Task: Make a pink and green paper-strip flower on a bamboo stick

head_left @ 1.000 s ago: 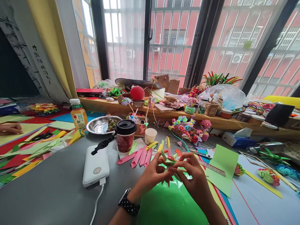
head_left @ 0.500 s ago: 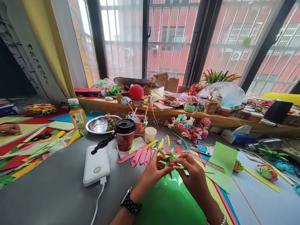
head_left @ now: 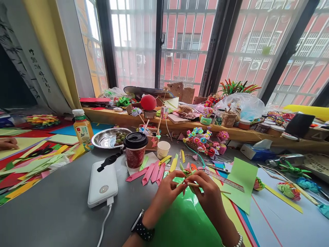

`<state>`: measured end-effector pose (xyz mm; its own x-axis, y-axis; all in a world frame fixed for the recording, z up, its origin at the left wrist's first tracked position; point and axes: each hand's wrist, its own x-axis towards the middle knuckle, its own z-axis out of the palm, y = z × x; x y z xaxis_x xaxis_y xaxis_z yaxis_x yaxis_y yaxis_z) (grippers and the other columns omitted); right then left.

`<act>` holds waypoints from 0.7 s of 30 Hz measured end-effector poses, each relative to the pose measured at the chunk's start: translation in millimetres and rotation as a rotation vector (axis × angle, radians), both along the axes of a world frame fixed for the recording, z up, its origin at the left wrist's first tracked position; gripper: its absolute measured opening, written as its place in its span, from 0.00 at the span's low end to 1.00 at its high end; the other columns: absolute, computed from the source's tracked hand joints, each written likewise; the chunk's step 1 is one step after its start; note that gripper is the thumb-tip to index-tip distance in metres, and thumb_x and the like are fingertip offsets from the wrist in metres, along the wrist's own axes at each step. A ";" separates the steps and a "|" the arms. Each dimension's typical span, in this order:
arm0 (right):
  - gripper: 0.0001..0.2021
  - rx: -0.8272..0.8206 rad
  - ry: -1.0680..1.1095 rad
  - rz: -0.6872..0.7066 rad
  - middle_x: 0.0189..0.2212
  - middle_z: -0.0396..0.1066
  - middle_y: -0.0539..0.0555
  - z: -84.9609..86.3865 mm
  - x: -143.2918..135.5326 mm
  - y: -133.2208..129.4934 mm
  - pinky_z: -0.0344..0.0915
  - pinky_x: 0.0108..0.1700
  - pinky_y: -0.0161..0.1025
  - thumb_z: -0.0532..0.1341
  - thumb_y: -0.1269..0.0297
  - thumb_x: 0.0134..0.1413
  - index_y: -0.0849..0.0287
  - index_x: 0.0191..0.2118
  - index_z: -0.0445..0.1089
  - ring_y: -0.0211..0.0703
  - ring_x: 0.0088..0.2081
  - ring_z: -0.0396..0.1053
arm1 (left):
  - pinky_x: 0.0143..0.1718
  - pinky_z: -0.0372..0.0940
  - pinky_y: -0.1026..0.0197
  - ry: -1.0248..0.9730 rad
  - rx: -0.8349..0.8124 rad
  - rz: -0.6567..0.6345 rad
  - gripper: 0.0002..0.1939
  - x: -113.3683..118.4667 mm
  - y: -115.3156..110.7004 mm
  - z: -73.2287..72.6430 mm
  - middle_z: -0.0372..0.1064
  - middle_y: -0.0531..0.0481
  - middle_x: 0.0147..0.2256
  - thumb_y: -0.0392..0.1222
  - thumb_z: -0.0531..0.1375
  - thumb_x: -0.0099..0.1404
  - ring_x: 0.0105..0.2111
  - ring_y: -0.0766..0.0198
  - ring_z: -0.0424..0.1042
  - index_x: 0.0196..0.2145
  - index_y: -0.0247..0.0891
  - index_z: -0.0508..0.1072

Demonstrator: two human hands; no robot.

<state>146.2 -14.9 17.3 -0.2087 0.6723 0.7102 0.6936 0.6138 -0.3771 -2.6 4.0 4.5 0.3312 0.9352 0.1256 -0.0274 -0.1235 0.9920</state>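
Note:
My left hand has its fingers closed on a small folded paper piece in green and pink, above a shiny green surface. From the other side my right hand pinches the same piece, and a thin wooden stick runs through its fingers, pointing right. The fingers hide much of the paper piece. Pink folded strips lie just left of my hands, with yellow strips behind. A light green sheet and a ruler are at the right.
A lidded cup, a paper cup and a metal plate stand behind. At the left are a white power bank, a juice bottle and another person's hand. Paper flowers stand at the back.
The view has shifted slightly. Both hands and the paper piece sit a little lower in the picture, and the paper piece is turned a bit in my fingers.

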 end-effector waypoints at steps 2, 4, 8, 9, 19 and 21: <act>0.08 0.004 -0.006 -0.001 0.28 0.68 0.52 -1.4 0.5 0.9 0.65 0.28 0.33 0.53 0.70 0.53 0.57 0.30 0.70 0.39 0.28 0.69 | 0.24 0.59 0.66 -0.036 -0.016 -0.008 0.16 0.3 0.8 -1.1 0.68 0.51 0.27 0.48 0.61 0.51 0.22 0.68 0.67 0.34 0.35 0.67; 0.08 0.015 -0.013 -0.010 0.28 0.68 0.52 -3.2 1.1 1.8 0.65 0.28 0.32 0.53 0.69 0.52 0.57 0.30 0.70 0.39 0.28 0.69 | 0.25 0.60 0.65 -0.066 -0.036 -0.014 0.16 0.2 0.7 -0.4 0.68 0.48 0.31 0.49 0.62 0.50 0.22 0.68 0.67 0.33 0.34 0.69; 0.09 0.038 -0.034 -0.010 0.29 0.69 0.52 -4.1 1.5 2.2 0.66 0.28 0.32 0.53 0.68 0.53 0.56 0.31 0.70 0.39 0.29 0.70 | 0.24 0.58 0.65 -0.050 -0.031 0.028 0.15 -0.8 -0.2 2.3 0.68 0.50 0.23 0.48 0.62 0.49 0.20 0.68 0.64 0.30 0.33 0.73; 0.08 0.035 -0.040 -0.008 0.29 0.69 0.52 -3.2 1.3 1.7 0.66 0.28 0.32 0.53 0.67 0.53 0.55 0.31 0.70 0.40 0.30 0.70 | 0.23 0.58 0.66 -0.044 -0.021 0.049 0.15 -1.1 -0.3 3.0 0.68 0.50 0.22 0.48 0.63 0.49 0.20 0.69 0.63 0.29 0.33 0.74; 0.13 0.066 0.088 -0.064 0.33 0.67 0.55 5.3 15.2 1.5 0.64 0.36 0.36 0.47 0.63 0.59 0.58 0.36 0.68 0.42 0.36 0.67 | 0.26 0.62 0.64 -0.108 0.011 0.180 0.13 -1.9 -2.0 9.3 0.66 0.43 0.39 0.47 0.63 0.48 0.27 0.66 0.67 0.26 0.34 0.74; 0.11 0.031 0.105 -0.075 0.31 0.67 0.54 5.8 19.3 0.7 0.64 0.33 0.34 0.50 0.62 0.57 0.58 0.37 0.69 0.41 0.32 0.67 | 0.26 0.62 0.64 -0.122 0.013 0.196 0.13 -1.7 -2.7 9.3 0.64 0.43 0.41 0.47 0.63 0.48 0.25 0.68 0.66 0.26 0.33 0.74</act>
